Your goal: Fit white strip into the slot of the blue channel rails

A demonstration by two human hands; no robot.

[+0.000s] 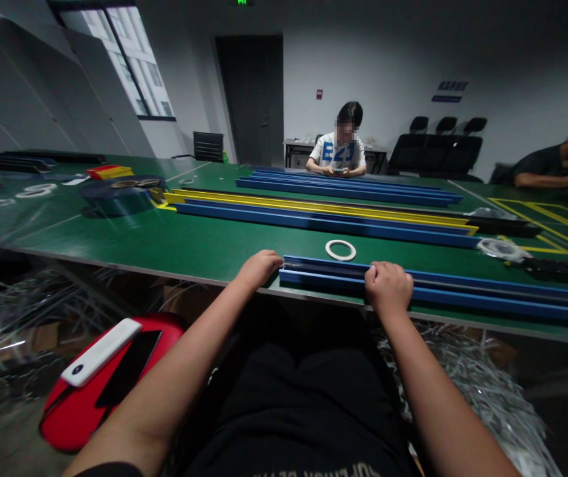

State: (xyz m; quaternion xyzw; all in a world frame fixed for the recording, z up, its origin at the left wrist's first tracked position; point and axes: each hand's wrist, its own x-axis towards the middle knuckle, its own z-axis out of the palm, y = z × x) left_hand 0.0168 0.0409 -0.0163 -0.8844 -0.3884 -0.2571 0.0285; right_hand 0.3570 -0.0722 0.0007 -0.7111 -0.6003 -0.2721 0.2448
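A long blue channel (323, 277) lies along the near edge of the green table, with a dark strip running inside it. My left hand (262, 268) is at its left end, fingers pinched together; what they hold is too small to make out. Curled over the channel farther right is my right hand (390, 286), its fingers closed on it and hiding part of the dark strip. A flat white ring (340, 250) lies just behind the channel, between my two hands.
Blue and yellow channels (313, 215) lie across the table. A dark roll (119, 195) sits left, a plastic-wrapped coil (502, 250) right. Below are a red stool (159, 331) with a white device and heaped strips (477, 391). Two people sit across the table.
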